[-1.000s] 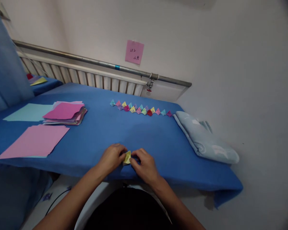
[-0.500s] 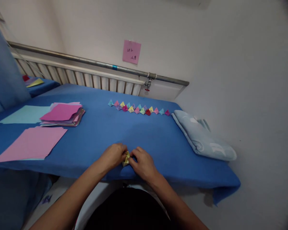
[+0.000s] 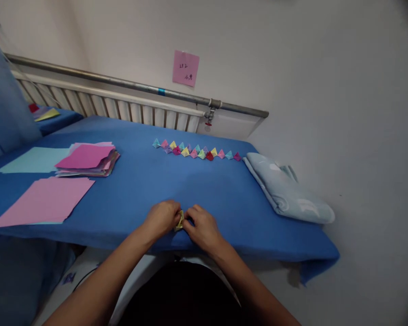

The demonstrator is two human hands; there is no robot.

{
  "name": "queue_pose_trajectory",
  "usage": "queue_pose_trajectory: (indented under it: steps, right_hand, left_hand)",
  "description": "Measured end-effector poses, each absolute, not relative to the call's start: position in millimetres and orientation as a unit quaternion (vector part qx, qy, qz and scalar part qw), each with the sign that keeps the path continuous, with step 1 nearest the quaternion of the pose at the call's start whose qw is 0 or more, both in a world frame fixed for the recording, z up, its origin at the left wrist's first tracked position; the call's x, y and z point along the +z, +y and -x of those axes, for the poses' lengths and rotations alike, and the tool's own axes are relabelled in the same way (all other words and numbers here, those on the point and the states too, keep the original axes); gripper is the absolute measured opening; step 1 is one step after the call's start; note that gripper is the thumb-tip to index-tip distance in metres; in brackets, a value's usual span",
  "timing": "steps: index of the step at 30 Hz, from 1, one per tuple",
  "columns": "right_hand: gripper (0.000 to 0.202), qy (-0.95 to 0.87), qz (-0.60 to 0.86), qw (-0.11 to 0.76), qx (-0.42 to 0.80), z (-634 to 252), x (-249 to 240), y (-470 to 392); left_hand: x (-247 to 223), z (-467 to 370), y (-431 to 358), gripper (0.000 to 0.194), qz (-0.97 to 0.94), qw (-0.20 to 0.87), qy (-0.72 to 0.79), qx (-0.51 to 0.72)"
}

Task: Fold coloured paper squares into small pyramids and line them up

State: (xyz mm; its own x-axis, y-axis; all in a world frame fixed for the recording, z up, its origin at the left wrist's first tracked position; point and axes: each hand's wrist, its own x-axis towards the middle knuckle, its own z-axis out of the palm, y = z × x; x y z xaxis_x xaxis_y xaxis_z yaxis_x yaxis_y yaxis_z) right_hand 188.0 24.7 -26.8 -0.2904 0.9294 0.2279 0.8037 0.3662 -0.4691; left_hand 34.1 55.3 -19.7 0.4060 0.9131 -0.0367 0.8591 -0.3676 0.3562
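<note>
A small folded yellow paper (image 3: 179,222) stands between my two hands, close to the front edge of the blue-covered table (image 3: 143,181). My left hand (image 3: 162,218) pinches its left side, fingers curled. From the right, my right hand (image 3: 201,227) grips the other side with thumb and fingers closed. The fingers hide part of the paper, so its exact folded shape is hard to make out. Beyond my hands lie several small folded paper pieces (image 3: 193,153) in many colours, set in two staggered rows.
On the left are a stack of coloured paper (image 3: 85,156), light blue sheets (image 3: 32,160) and pink sheets (image 3: 44,199). A folded pale blue blanket (image 3: 289,192) lies at the right end. Behind the table run a radiator (image 3: 122,111) and a metal pipe (image 3: 122,83). A pink note (image 3: 186,68) hangs on the wall.
The yellow paper looks narrower between my fingers than before. Both hands stay at nearly the same place, and the whole view has shifted slightly.
</note>
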Motion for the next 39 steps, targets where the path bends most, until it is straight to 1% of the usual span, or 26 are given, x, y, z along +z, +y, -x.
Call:
queue_pose_trajectory:
  steps: [17, 23, 27, 31, 34, 39]
  right_hand:
    - [0.014, -0.779, 0.571, 0.242, 0.095, -184, -30, 29]
    - [0.014, -0.774, 0.572, 0.251, 0.102, -182, -33, 29]
    - [0.014, -0.77, 0.562, 0.275, 0.125, -183, -33, 28]
    - [0.005, -0.753, 0.55, 0.319, 0.168, -194, -32, 25]
    - [0.006, -0.736, 0.545, 0.349, 0.197, -202, -29, 17]
    - [0.011, -0.728, 0.516, 0.367, 0.264, -202, -23, 0]
  left_hand:
    - [-20, -34, 51, 0.02, -0.821, 0.168, 0.535, 0.106]
    - [-21, -33, 50, 0.018, -0.816, 0.178, 0.536, 0.12]
    - [-24, -33, 50, 0.018, -0.811, 0.195, 0.531, 0.147]
    - [-24, -24, 50, 0.015, -0.801, 0.23, 0.516, 0.199]
    - [-26, -10, 41, 0.017, -0.781, 0.246, 0.522, 0.238]
    - [-31, 1, 15, 0.016, -0.751, 0.293, 0.51, 0.301]
